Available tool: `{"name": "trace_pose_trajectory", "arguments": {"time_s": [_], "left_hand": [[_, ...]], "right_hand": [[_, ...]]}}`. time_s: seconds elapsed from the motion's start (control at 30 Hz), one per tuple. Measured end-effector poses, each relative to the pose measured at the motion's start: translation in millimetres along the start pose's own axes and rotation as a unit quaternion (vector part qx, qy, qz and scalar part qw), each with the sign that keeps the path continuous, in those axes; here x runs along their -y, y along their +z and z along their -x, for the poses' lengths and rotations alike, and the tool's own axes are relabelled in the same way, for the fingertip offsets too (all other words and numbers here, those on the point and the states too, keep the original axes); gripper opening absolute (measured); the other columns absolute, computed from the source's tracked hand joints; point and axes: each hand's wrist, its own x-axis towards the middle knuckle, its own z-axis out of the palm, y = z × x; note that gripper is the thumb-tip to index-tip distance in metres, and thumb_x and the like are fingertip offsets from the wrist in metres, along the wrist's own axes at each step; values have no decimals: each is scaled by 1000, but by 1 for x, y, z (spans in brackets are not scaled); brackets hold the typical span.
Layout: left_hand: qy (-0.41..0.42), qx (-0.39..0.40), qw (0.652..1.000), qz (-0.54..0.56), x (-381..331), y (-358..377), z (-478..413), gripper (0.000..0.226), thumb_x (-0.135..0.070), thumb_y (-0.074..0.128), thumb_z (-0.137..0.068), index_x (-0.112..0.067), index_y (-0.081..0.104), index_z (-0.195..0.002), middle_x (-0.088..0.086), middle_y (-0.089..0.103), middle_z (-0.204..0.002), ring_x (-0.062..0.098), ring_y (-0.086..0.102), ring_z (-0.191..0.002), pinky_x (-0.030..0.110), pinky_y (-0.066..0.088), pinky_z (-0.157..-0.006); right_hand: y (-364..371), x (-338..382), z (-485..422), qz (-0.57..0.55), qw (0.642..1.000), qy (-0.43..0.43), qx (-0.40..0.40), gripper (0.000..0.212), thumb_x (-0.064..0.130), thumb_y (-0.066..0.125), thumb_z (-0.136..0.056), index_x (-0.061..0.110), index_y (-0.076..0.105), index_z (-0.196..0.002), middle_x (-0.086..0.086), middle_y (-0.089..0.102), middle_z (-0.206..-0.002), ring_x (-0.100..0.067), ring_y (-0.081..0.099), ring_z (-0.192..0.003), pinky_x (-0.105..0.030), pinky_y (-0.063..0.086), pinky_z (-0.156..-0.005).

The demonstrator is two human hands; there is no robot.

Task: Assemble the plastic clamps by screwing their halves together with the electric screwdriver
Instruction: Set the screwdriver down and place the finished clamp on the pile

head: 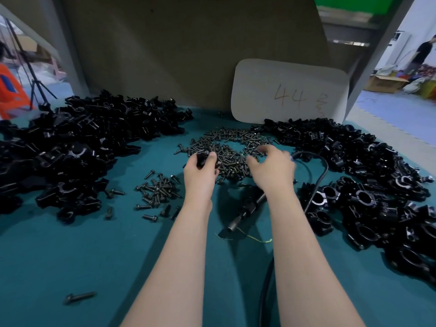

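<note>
Centrally, just above mid-frame, the left hand [200,169] gripped a small black plastic clamp half [202,159] between its thumb and curled fingers, at the near edge of a heap of dark metal screws [226,141]. Just right of it, the right hand [271,166] hung blurred over the same heap with its fingers bent downward; whether they pinched a screw could not be told. Between the forearms, lower centre, the black electric screwdriver [247,206] lay on the teal table [70,256], and its black cable [323,171] looped off to the right. Piles of black clamp parts filled the left [82,138] and right [365,173] of the frame.
</note>
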Motion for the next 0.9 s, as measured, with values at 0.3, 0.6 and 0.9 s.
{"name": "trace_pose_trajectory", "arguments": {"time_s": [0.3,0.6,0.9], "left_hand": [[30,-52,996,-71,-4,-2,-1,12,-25,55,-97,-16,61,-102,3,65,-101,22,61,-96,37,51,-88],[-45,-104,993,-20,-13,-14,-10,28,-23,58,-94,-7,60,-117,9,64,-112,26,61,-101,41,50,-96],[-59,-118,991,24,-16,-16,-10,38,-29,58,-94,-6,56,-125,13,62,-125,26,60,-113,44,47,-103]], "right_hand": [[30,32,15,-61,980,-168,93,12,16,54,-92,14,62,-100,-2,63,-91,-16,56,-80,-19,38,-65],[38,34,15,-89,953,-265,116,19,1,58,-84,18,60,-92,4,64,-87,-14,59,-81,-19,47,-74],[43,41,21,-85,946,-309,53,23,-5,52,-79,14,64,-80,4,60,-87,-11,52,-78,-18,41,-69]]}}
